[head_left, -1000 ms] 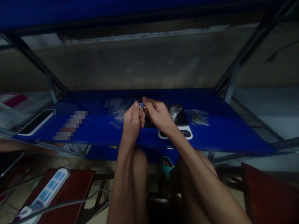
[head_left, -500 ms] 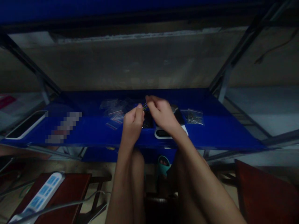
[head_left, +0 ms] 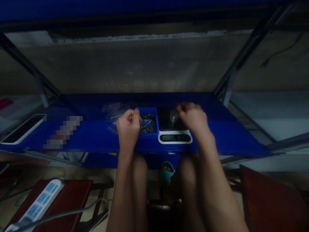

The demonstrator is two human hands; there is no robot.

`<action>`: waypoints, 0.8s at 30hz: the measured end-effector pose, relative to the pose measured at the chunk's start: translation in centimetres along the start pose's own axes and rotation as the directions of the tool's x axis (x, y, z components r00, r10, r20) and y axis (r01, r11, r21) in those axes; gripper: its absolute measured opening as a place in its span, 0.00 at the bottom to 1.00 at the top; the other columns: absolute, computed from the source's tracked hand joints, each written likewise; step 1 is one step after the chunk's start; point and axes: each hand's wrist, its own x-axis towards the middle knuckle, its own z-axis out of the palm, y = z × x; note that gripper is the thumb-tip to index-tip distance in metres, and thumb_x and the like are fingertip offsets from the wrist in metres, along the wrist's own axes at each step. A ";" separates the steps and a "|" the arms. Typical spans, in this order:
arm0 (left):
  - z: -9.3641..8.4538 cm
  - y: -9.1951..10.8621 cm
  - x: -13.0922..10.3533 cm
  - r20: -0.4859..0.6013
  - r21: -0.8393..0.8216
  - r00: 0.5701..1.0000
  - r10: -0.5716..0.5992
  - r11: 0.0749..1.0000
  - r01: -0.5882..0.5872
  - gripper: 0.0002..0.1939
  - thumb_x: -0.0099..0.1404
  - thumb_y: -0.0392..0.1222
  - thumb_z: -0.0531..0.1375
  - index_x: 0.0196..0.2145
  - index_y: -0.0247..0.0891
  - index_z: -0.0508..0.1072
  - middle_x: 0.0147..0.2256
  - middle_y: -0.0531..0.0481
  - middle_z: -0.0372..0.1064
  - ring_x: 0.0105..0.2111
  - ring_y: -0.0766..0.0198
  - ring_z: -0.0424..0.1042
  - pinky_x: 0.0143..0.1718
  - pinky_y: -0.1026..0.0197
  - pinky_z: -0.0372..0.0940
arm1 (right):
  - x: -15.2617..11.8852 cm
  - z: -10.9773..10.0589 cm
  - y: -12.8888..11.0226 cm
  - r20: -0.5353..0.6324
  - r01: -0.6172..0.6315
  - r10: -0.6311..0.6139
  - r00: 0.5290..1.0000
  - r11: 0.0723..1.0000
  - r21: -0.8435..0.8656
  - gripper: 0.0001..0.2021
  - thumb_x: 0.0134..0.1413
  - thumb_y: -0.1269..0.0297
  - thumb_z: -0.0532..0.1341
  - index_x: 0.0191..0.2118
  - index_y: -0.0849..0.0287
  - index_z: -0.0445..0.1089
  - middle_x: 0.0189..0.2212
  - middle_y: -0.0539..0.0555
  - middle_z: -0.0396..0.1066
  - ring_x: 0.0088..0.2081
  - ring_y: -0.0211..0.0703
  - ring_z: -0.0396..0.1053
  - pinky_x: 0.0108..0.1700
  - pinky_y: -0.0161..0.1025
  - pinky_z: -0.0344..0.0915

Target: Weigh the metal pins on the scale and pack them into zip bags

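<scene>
My left hand (head_left: 129, 123) is closed at the left side of a blue box (head_left: 157, 124) of thin metal pieces (head_left: 148, 123); anything in its fingers is too small to make out. Right of the box lies a digital scale (head_left: 175, 137) with a white front and dark top. A small clear cup (head_left: 173, 117) stands on the scale. My right hand (head_left: 191, 115) is beside the cup's upper right edge, fingers pinched together, and what they hold, if anything, cannot be made out.
Clear plastic bags (head_left: 112, 108) lie left of the box. A white-edged phone or tablet (head_left: 23, 129) is at the far left of the blue shelf (head_left: 224, 138). Below left, a power strip (head_left: 41, 201) rests on a brown stool (head_left: 74, 193).
My right hand has moved right, away from my left hand, to the cup. My left hand has shifted slightly left. The box and cup now show, while my right hand covers the bag of metal pieces.
</scene>
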 end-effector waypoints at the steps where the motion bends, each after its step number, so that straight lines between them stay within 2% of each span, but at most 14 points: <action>1: 0.0 0.0 0.0 -0.001 0.002 1.000 0.000 1.000 0.000 0.21 0.72 0.47 0.59 0.22 0.40 0.66 0.16 0.58 0.55 0.17 0.70 0.54 0.21 0.62 0.49 | -0.1 0.0 0.0 0.002 0.003 -0.003 1.000 1.000 -0.011 0.21 0.72 0.54 0.53 0.50 0.60 0.80 0.46 0.68 0.79 0.47 0.62 0.75 0.44 0.47 0.67; 6: 0.0 -0.1 0.0 0.002 0.025 1.000 0.001 1.000 -0.001 0.21 0.72 0.46 0.59 0.22 0.40 0.66 0.17 0.57 0.55 0.18 0.70 0.53 0.22 0.62 0.49 | -0.3 -0.2 -0.1 0.039 -0.004 0.004 0.999 1.000 -0.006 0.21 0.71 0.48 0.56 0.46 0.59 0.81 0.44 0.66 0.80 0.46 0.60 0.76 0.45 0.47 0.68; 11: 0.0 -0.3 0.1 -0.001 0.001 1.000 -0.015 1.000 0.015 0.20 0.72 0.45 0.59 0.22 0.40 0.66 0.17 0.57 0.55 0.18 0.69 0.54 0.22 0.62 0.49 | -0.1 -0.5 -0.1 0.061 -0.063 0.058 0.996 0.995 0.080 0.27 0.69 0.40 0.55 0.37 0.58 0.79 0.39 0.64 0.79 0.44 0.58 0.75 0.45 0.48 0.67; 14: 0.0 -0.4 0.1 -0.006 0.010 1.000 -0.014 1.000 0.014 0.20 0.72 0.46 0.59 0.22 0.40 0.66 0.17 0.57 0.56 0.18 0.69 0.54 0.22 0.62 0.49 | 0.1 -0.8 0.1 0.024 -0.086 0.084 0.996 0.984 0.159 0.26 0.70 0.41 0.56 0.32 0.57 0.76 0.33 0.62 0.77 0.41 0.56 0.74 0.42 0.45 0.65; 17: 0.0 -0.3 0.1 -0.022 -0.005 1.000 -0.020 1.000 0.020 0.20 0.72 0.46 0.60 0.22 0.40 0.67 0.17 0.56 0.57 0.18 0.69 0.56 0.22 0.62 0.50 | 0.0 -1.2 -0.2 -0.070 -0.070 0.087 0.994 0.974 0.213 0.22 0.70 0.47 0.57 0.29 0.56 0.73 0.29 0.59 0.75 0.36 0.52 0.72 0.38 0.42 0.61; 19: -0.1 -0.3 0.1 -0.062 -0.045 0.997 -0.036 0.998 0.033 0.19 0.72 0.46 0.60 0.23 0.40 0.68 0.18 0.56 0.58 0.19 0.69 0.58 0.22 0.63 0.52 | -0.1 -1.3 -1.2 -0.127 0.017 0.015 0.992 0.969 0.248 0.19 0.70 0.51 0.59 0.30 0.56 0.74 0.29 0.57 0.75 0.33 0.49 0.71 0.37 0.42 0.60; 21: -0.2 -0.5 0.2 -0.123 -0.090 0.991 -0.048 0.995 0.037 0.18 0.72 0.46 0.60 0.24 0.40 0.68 0.18 0.57 0.57 0.18 0.69 0.57 0.21 0.63 0.52 | -0.2 -1.1 -2.9 -0.120 0.190 -0.162 0.980 0.939 0.287 0.13 0.68 0.56 0.61 0.35 0.57 0.76 0.30 0.55 0.77 0.34 0.47 0.72 0.38 0.41 0.61; 22: -0.3 -0.6 0.3 -0.151 -0.111 0.987 -0.052 0.993 0.035 0.18 0.72 0.46 0.59 0.25 0.40 0.69 0.18 0.57 0.57 0.18 0.69 0.56 0.20 0.63 0.51 | -0.2 -0.9 -3.9 -0.077 0.295 -0.285 0.955 0.905 0.308 0.10 0.67 0.59 0.63 0.38 0.57 0.78 0.32 0.55 0.78 0.36 0.47 0.74 0.39 0.40 0.62; 24: -0.6 -0.8 0.4 -0.195 -0.141 0.979 -0.060 0.990 0.033 0.18 0.73 0.47 0.59 0.25 0.40 0.68 0.18 0.58 0.55 0.17 0.69 0.55 0.19 0.63 0.49 | -0.3 -0.2 -6.1 0.069 0.472 -0.517 0.853 0.821 0.322 0.06 0.63 0.65 0.66 0.44 0.57 0.79 0.37 0.55 0.80 0.43 0.48 0.75 0.43 0.40 0.64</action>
